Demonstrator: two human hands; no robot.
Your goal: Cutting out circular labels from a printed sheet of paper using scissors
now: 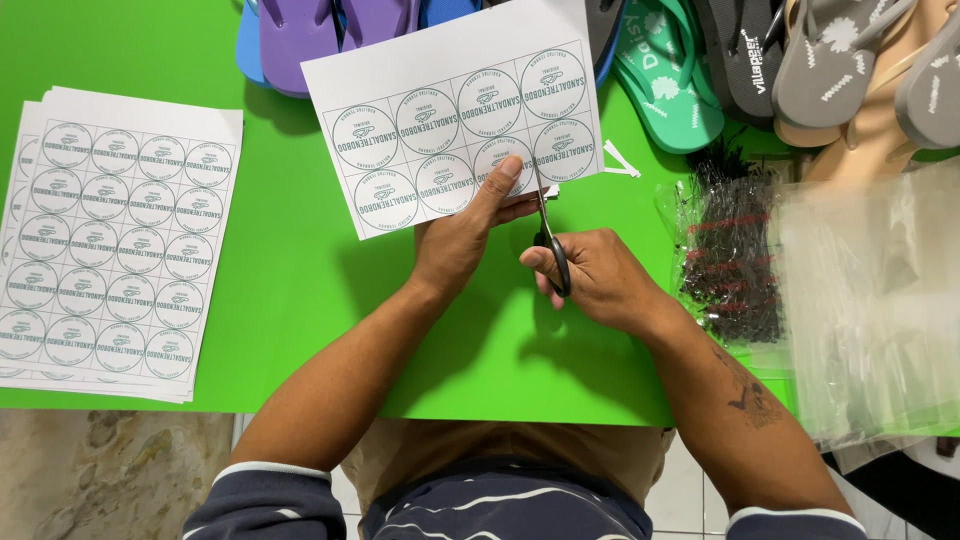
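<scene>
Nearest the camera, striped navy sleeves (270, 500) framed two bare forearms reaching over a green table (300, 290). At far left, a stack of sheets (115, 240) printed with round labels lay flat on the table, well apart from both hands. The left hand (462, 238) pinched the lower edge of a single label sheet (455, 115), thumb on top. The right hand (592, 275) was closed around the black handles of scissors (548, 235), whose blades entered the sheet's lower edge just beside the left thumb. Purple and blue flip-flops (320, 30) lay beyond the sheet, with green and grey ones farther right. Clear plastic bags (870, 290) lay at far right, beside a bag of dark fasteners (735, 250).
</scene>
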